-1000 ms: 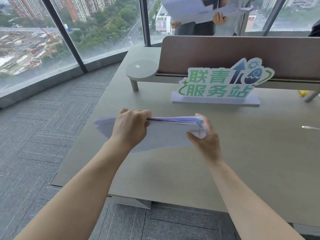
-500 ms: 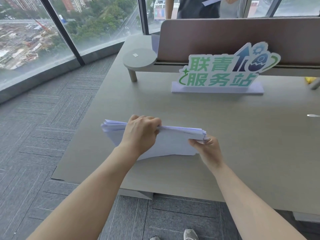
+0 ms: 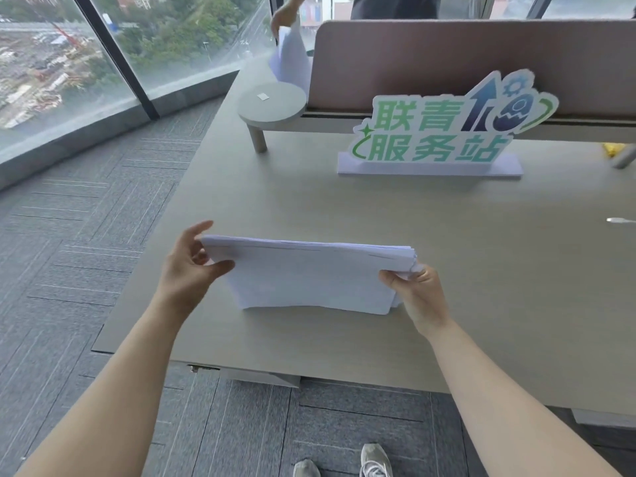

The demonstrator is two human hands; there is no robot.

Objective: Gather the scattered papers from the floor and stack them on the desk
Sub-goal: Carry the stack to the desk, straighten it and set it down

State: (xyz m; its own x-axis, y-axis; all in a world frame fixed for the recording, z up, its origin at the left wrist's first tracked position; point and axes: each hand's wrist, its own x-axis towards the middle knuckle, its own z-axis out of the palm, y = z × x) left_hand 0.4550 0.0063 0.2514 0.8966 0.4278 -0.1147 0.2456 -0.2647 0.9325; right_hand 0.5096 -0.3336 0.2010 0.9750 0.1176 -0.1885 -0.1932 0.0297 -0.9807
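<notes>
A thick stack of white papers (image 3: 309,273) stands on its long edge on the beige desk (image 3: 481,287), near the front left corner. My right hand (image 3: 416,290) pinches the stack's right end between thumb and fingers. My left hand (image 3: 192,266) is at the stack's left end with fingers spread apart, the thumb touching the front sheet and the fingers curled beside the top corner. The stack's bottom edge rests on the desk.
A green and blue sign (image 3: 444,132) on a white base stands further back. A round shelf (image 3: 272,105) and a brown divider panel (image 3: 464,63) are behind it. Another person (image 3: 285,15) holds papers (image 3: 292,60) at the desk's far side. Grey carpet (image 3: 86,253) lies left; a cable tip (image 3: 619,220) is at right.
My left hand has let go of the stack's top edge and slid to its left end with fingers spread. The stack now stands squared on the desk. The other person lowered papers behind the divider.
</notes>
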